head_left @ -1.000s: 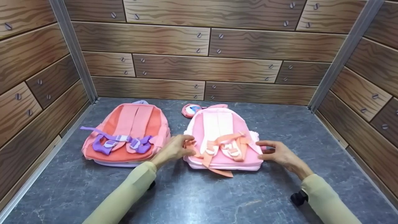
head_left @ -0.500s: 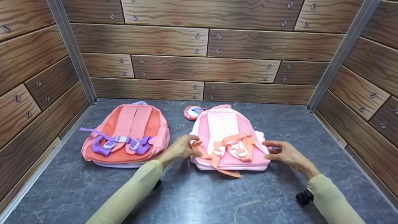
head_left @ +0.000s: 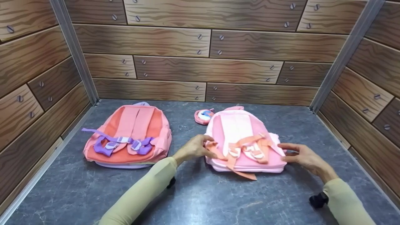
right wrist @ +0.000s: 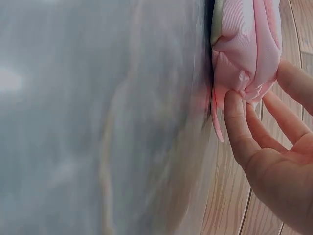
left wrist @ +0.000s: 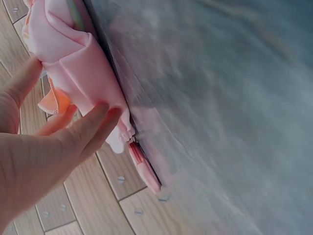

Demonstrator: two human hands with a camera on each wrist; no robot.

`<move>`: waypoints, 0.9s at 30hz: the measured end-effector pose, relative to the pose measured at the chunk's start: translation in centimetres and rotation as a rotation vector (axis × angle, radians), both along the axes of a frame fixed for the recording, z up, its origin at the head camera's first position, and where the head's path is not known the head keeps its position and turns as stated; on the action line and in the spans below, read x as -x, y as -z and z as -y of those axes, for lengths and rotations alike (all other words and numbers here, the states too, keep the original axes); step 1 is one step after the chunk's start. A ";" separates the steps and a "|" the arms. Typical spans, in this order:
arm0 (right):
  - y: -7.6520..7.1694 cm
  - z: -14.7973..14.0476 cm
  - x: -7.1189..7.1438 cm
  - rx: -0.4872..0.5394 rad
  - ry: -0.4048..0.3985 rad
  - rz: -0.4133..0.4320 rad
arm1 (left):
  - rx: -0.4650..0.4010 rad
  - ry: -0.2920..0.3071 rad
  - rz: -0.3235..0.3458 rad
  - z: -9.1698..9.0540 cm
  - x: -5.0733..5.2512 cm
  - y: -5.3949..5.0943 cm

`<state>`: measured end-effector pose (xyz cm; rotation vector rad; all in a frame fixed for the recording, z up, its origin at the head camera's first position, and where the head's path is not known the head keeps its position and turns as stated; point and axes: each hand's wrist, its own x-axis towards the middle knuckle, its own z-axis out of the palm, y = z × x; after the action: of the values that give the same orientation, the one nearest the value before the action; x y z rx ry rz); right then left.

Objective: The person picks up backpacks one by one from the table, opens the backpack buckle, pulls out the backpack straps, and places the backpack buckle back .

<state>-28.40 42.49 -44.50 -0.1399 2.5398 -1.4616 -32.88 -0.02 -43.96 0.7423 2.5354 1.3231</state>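
Observation:
A pink backpack [head_left: 245, 137] lies with its straps upward on the dark tabletop. Orange webbing and pale buckles are bunched across its lower half. At its left side, my left hand [head_left: 197, 147] rests thumb and fingers against the fabric; the left wrist view shows these fingers [left wrist: 93, 125] extended along the pink side panel [left wrist: 80, 73]. My right hand [head_left: 301, 156] touches the opposite side, and in the right wrist view its fingertips meet the gathered side fabric [right wrist: 239, 63]. A round red-and-white tag [head_left: 203, 116] lies by the backpack's upper left.
A coral backpack [head_left: 131, 134] with purple straps [head_left: 104, 148] lies to the left, also straps up. Wood-patterned walls [head_left: 200, 65] with grey corner posts enclose the table [head_left: 200, 200] at the back and both sides.
The pink backpack has slid to the right across the table, the round tag shifting with it. Both hands have moved right alongside it. The coral backpack has stayed put.

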 end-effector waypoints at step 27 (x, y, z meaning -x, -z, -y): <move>-0.2 -7.1 -0.2 -0.047 0.025 0.012 | 0.029 -0.010 0.027 -6.8 0.3 0.1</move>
<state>-28.23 49.58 -44.31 -0.0922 2.5731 -1.4067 -33.20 6.74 -44.09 0.7026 2.5348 1.2870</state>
